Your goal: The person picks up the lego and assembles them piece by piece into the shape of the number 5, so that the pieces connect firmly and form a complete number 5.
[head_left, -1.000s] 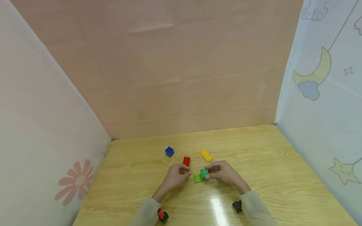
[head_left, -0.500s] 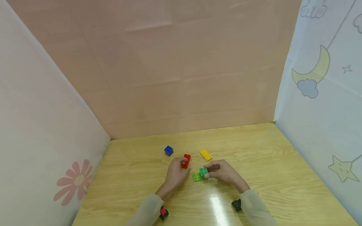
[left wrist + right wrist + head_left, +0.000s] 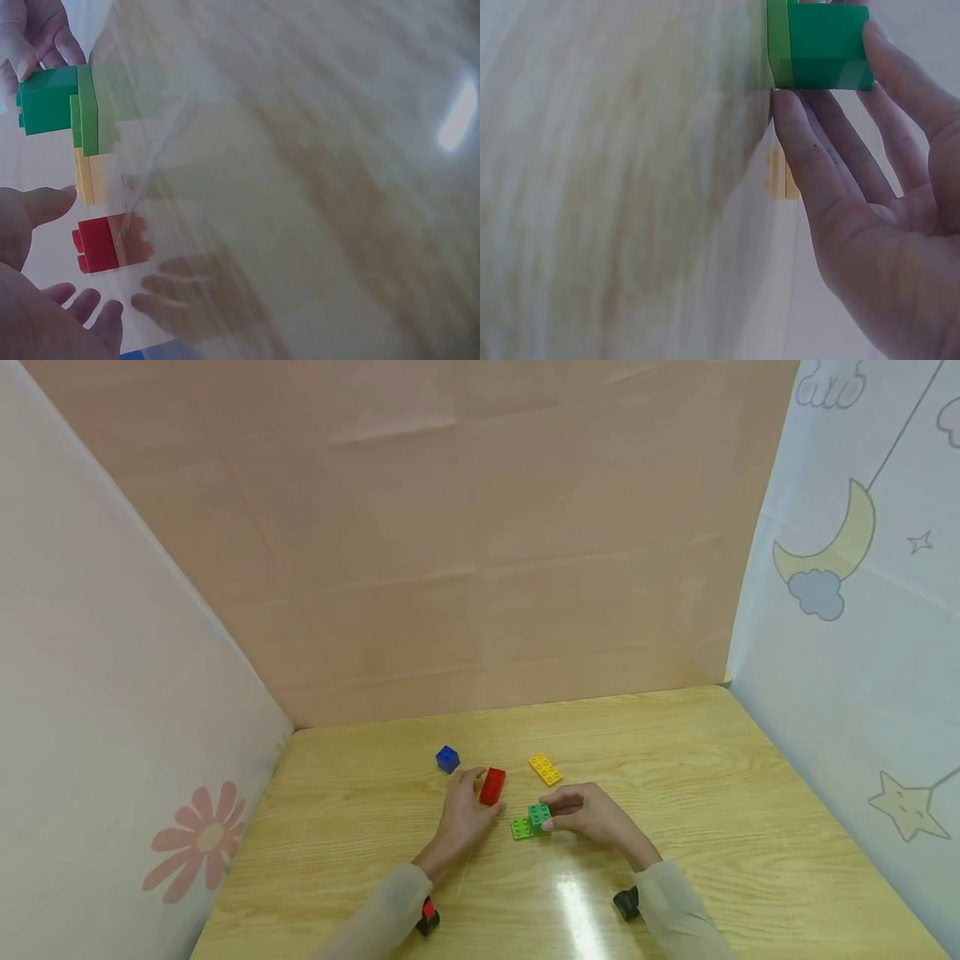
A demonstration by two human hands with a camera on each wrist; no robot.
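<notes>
My left hand (image 3: 461,817) lies around a red toy brick (image 3: 492,786) on the table, thumb on the near side and fingers on the far side. Gaps show between the red brick (image 3: 98,245) and the thumb (image 3: 52,206) in the left wrist view. My right hand (image 3: 594,818) pinches a dark green brick (image 3: 538,816), its thumb against one face in the right wrist view. That green brick (image 3: 831,45) sits on the right part of a flat lime-green brick (image 3: 520,828), which rests on the table. Part of the lime piece is hidden beneath it.
A flat yellow brick (image 3: 545,769) lies behind the right hand. Beyond the left fingers stands a blue brick (image 3: 447,759). The wooden table (image 3: 345,810) is bordered by a pinkish back wall (image 3: 487,568) and printed side walls.
My left hand has reached forward to the red brick, touched its top, then spread its fingers around it. The right hand stays at the green brick.
</notes>
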